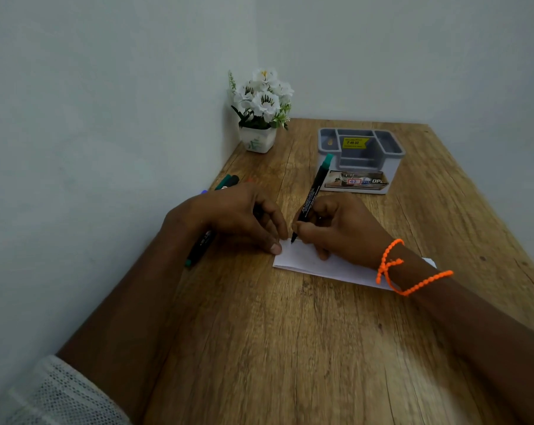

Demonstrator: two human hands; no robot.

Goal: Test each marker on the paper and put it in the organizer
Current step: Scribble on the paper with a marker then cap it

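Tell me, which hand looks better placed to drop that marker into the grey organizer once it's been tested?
Probably the right hand. It already grips the marker, tip on the paper, and the organizer stands just beyond it. The left hand presses the paper's corner, farther from the organizer.

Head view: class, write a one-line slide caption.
Right hand tests a green-capped marker on paper while the left hand steadies it.

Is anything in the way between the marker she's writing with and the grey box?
Nothing visible. Bare wooden table lies between the green-capped black marker in the right hand and the grey plastic organizer.
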